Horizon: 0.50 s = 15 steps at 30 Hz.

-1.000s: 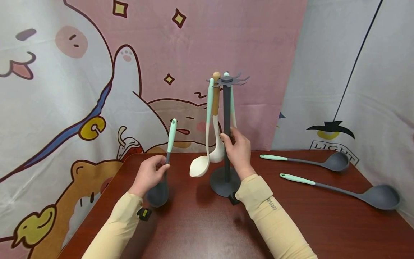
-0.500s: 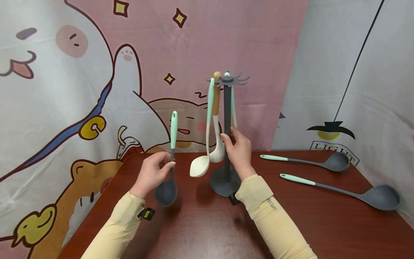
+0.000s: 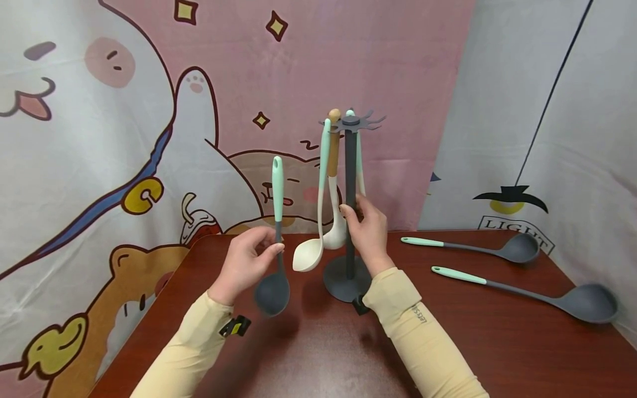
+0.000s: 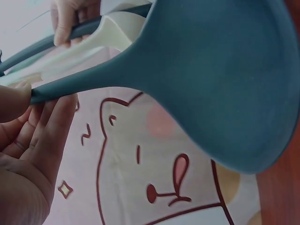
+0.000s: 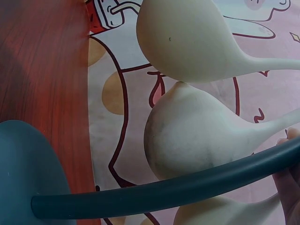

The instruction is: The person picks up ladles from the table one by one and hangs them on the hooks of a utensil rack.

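Observation:
My left hand (image 3: 246,262) pinches the grey neck of a ladle (image 3: 272,294) between thumb and fingers. The ladle stands nearly upright, mint handle up and bowl down; its bowl (image 4: 220,84) fills much of the left wrist view. Just to its right is a dark grey utensil stand (image 3: 350,166), whose post my right hand (image 3: 367,235) grips at mid-height. Hanging from the stand are a white ladle with mint handle (image 3: 307,254), a white ladle with wooden handle (image 3: 334,235), and another mint-handled utensil (image 3: 360,166) partly hidden behind the post and hand.
Two grey utensils with mint handles lie on the table's right side: a smaller ladle (image 3: 520,249) behind and a larger one (image 3: 587,303) in front. The reddish-brown table (image 3: 318,354) backs onto a printed cloth (image 3: 398,66). The stand's spare hooks (image 3: 373,122) point right.
My left hand has carried the ladle rightward and upward, closer to the stand, and the ladle has become more upright. My right hand stays on the post.

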Tool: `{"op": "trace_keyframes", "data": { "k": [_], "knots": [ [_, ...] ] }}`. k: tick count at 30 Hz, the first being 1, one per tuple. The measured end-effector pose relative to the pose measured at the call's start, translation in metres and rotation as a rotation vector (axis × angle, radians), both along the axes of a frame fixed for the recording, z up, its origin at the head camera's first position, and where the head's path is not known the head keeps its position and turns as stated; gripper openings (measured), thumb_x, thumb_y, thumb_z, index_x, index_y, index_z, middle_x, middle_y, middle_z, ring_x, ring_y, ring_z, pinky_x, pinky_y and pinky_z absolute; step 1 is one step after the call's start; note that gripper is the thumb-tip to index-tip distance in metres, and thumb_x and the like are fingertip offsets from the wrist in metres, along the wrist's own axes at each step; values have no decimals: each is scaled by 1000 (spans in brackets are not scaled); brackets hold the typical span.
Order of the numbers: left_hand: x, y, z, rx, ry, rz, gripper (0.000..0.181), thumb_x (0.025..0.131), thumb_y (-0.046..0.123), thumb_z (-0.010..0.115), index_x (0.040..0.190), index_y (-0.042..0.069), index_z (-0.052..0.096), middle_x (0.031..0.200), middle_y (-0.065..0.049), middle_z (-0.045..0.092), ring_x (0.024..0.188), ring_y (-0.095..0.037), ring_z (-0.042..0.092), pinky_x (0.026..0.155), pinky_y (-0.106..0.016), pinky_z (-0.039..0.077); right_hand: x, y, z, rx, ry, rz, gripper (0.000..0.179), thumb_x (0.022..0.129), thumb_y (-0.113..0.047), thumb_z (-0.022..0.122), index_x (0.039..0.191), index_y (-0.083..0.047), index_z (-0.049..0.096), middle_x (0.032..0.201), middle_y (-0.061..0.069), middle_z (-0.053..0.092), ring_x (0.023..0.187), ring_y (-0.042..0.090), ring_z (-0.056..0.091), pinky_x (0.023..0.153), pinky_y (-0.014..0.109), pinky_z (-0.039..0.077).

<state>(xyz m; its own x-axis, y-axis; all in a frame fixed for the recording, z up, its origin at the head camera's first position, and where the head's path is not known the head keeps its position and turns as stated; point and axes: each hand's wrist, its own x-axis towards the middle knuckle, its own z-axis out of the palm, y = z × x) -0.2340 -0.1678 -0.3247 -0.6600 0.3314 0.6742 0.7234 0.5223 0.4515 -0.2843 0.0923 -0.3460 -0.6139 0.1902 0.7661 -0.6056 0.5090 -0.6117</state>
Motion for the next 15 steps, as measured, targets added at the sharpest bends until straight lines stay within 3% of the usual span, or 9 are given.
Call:
{"op": "trace_keyframes", "data": {
  "k": [15],
  "knots": [
    [6,32,18,45,61,-97,15,83,1,78,91,7,67,79,2,61,68,-10,57,59,-28,51,-1,1,0,17,16,-11,18,92,-21,73,99,-6,66,80,7,67,69,22,62,61,39,48]
  ]
}}
